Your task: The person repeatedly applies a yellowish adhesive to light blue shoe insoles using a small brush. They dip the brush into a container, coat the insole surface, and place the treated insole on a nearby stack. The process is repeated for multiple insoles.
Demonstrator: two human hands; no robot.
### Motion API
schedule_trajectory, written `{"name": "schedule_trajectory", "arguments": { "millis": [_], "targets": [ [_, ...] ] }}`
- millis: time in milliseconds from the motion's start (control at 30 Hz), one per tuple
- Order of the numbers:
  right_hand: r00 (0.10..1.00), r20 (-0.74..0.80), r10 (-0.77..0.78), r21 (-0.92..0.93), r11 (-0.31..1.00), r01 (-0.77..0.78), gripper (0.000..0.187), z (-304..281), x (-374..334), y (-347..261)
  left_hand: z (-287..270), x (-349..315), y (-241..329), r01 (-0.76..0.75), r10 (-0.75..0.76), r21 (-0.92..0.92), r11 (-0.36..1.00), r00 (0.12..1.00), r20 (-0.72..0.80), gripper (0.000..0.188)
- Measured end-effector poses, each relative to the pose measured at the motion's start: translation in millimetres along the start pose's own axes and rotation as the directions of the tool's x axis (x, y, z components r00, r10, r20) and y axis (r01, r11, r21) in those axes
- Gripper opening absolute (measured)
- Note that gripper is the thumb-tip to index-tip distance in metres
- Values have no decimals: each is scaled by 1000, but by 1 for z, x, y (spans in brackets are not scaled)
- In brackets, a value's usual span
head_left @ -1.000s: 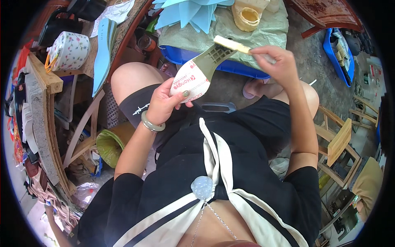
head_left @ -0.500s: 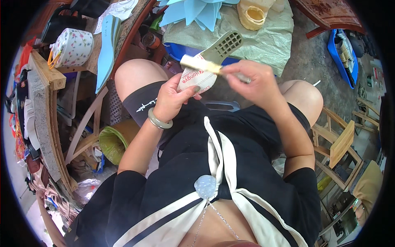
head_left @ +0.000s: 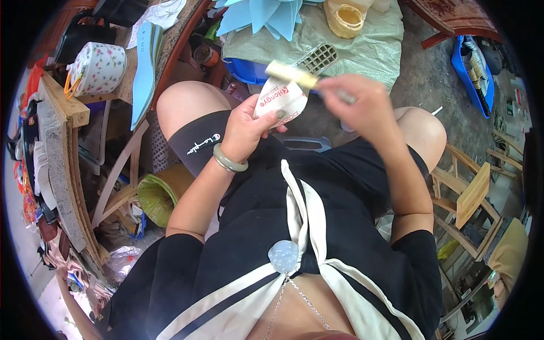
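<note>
From over here I can see the left hand [head_left: 247, 127] holding the sole [head_left: 285, 102], thumb pressed on its white face and fingers tucked beneath. Nothing carries the sole: it is held up in the air, its lattice end [head_left: 323, 58] pointing away and crossing, from this angle, the near edge of the sack [head_left: 374, 65]. The right hand [head_left: 358, 105], blurred, is wrapped round the handle of a brush [head_left: 289, 74], whose pale head lies across the sole where white gives way to lattice. Whether it actually touches, I can't tell.

I'd say brushing the sole is the step in hand. The next move calls, I think, for a firm left grip and light, flat strokes across the white face, with the thumb out of the brush's path.

Well back from the sack's near edge stands a tan pot [head_left: 344, 22], with blue sheets [head_left: 258, 17] fanned just to its left. Over on the tabletop [head_left: 177, 37], a blue stack [head_left: 146, 73] hangs past the near edge.
</note>
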State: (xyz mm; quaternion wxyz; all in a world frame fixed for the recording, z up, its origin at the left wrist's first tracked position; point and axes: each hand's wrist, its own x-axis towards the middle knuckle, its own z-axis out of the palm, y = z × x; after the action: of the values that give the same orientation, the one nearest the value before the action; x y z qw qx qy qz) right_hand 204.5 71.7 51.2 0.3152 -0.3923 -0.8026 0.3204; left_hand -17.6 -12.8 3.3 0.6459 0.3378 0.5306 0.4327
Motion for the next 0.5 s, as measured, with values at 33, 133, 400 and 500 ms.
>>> {"name": "schedule_trajectory", "arguments": {
  "millis": [33,133,400,500],
  "targets": [
    [996,-84,42,-70,996,-47,14,-4,3,9,1,0,0,-7,7,-15,1000,1000,2,34],
    [996,-85,-28,-89,996,20,11,-5,4,12,0,2,-1,4,-4,-40,999,1000,3,32],
    [991,-129,-26,-188,982,1,10,-8,9,18,5,5,-3,-4,2,-73,997,1000,-22,29],
    [996,12,-88,24,996,88,9,0,-3,-2,5,7,-7,-9,6,-76,997,999,-36,28]
  ]
}}
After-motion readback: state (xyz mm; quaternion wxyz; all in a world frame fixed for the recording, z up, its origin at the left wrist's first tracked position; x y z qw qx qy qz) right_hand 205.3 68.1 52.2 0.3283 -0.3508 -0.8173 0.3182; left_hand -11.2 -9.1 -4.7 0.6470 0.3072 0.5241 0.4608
